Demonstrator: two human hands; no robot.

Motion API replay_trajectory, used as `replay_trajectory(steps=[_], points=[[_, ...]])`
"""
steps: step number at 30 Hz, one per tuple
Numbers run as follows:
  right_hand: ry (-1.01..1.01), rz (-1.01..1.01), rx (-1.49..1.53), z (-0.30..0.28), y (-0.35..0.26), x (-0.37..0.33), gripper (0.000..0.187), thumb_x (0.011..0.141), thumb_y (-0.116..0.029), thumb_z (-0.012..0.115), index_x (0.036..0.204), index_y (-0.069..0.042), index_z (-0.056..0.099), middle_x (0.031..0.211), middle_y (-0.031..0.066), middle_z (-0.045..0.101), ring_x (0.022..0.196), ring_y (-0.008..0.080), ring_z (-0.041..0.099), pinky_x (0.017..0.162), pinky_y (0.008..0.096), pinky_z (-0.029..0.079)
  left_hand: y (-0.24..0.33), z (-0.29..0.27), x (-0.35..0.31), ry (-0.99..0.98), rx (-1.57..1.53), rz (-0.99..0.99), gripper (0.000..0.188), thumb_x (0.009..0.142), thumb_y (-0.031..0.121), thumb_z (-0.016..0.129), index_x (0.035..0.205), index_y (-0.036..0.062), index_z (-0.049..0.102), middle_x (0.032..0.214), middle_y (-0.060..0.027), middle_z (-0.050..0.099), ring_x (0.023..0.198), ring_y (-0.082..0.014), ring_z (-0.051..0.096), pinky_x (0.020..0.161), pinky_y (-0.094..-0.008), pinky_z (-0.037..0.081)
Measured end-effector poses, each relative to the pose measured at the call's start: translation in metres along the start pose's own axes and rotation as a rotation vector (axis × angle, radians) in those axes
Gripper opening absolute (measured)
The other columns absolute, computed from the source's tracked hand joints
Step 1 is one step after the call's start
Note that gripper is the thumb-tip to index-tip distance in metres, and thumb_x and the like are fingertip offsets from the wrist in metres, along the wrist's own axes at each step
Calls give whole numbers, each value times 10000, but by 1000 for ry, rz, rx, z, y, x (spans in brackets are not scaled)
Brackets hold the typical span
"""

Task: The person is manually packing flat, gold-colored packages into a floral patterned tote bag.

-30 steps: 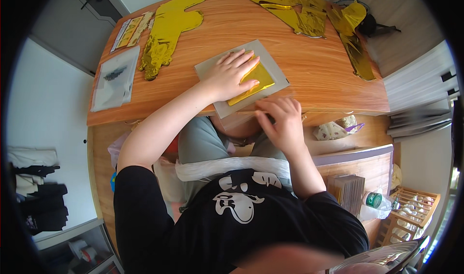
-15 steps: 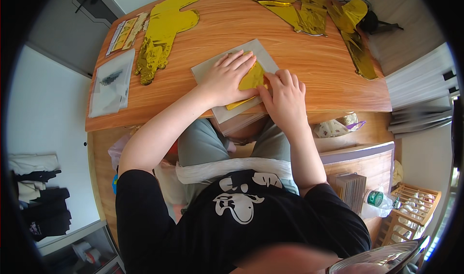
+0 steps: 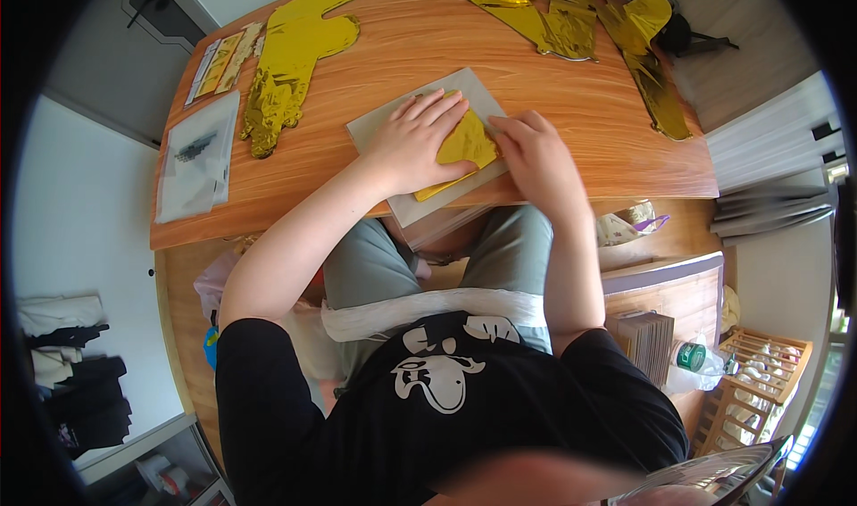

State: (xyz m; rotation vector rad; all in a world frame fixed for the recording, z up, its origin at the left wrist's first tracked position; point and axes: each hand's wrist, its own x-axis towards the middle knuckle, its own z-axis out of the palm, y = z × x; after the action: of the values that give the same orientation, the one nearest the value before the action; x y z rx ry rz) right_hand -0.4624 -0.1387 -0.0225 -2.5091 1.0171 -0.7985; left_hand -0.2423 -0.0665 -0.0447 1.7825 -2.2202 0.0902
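Observation:
A folded sheet of gold foil, like a flat foil balloon, lies on a grey square board at the table's near edge. Clear plastic hangs below the board's near side. My left hand rests flat over the foil with its fingers extended, covering its left part. At the right edge of the foil and board, my right hand has its thumb and fingers drawn together in a pinch. What lies between those fingertips is hidden.
Gold foil balloons lie flat at the far left, far middle and far right of the wooden table. Clear bags and printed cards sit left. Beside my right arm are cardboard sheets and a bottle.
My right hand has shifted slightly right and up along the foil's edge, and its fingers have drawn closer together. My left hand stays on the foil. The whole view has shifted a little.

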Motion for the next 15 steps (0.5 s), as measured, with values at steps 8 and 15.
replay_trajectory(steps=[8,15], points=[[-41,-203,13,-26,11,-24,327,850,-63,694,1177,-53,700,1124,113,680,1036,303,611,943,384,483,-1,0,-1,-1,13,14,871,909,611,611,1551,80,361,1617,-111,346,1506,-299,294,1236,-461,242],[200,-201,-99,-13,10,-22,180,816,-73,760,989,-36,729,970,84,702,872,273,647,806,390,525,-3,5,0,-10,27,16,924,924,694,520,1561,54,327,1631,-157,311,1521,-301,271,1250,-465,205]])
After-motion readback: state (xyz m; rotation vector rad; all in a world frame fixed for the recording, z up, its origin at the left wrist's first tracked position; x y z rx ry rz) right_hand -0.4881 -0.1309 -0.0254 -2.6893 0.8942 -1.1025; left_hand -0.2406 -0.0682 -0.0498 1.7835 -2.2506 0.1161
